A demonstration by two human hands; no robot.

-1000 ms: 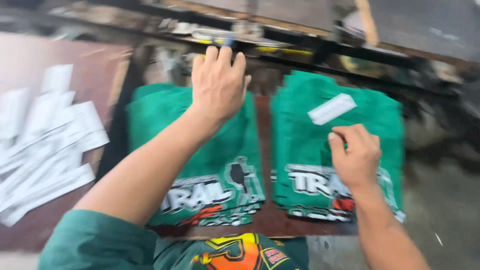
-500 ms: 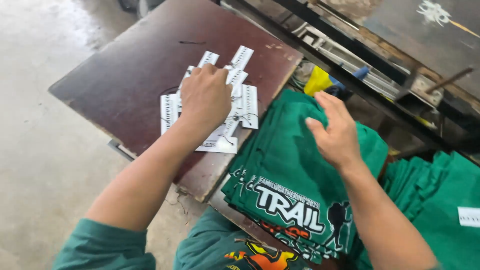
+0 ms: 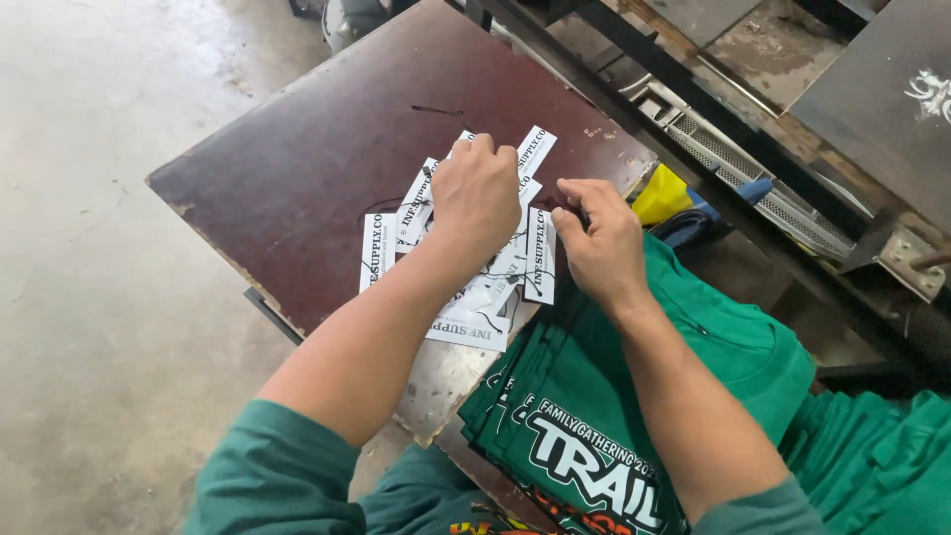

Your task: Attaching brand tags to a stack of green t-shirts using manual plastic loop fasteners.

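A loose heap of white paper tags (image 3: 466, 287) with black strings lies on a dark brown board (image 3: 327, 168). My left hand (image 3: 478, 193) rests knuckles-up on the heap, its fingers curled onto the tags. My right hand (image 3: 597, 238) sits just to the right at the heap's edge, fingers bent and pinching at a tag or its string; the exact grip is hidden. Below my right forearm lies a stack of folded green T-shirts (image 3: 594, 436) with a white and orange print.
A second pile of green shirts (image 3: 882, 456) lies at the lower right. A metal press frame with rails and a mesh part (image 3: 733, 168) runs along the upper right, with a yellow and blue cloth (image 3: 674, 203) beside it. Grey concrete floor (image 3: 89, 248) lies left.
My view and both hands swung left from the two shirt stacks to the board. My left hand settled on the tags; my right hand left the shirt and joined it at the heap.
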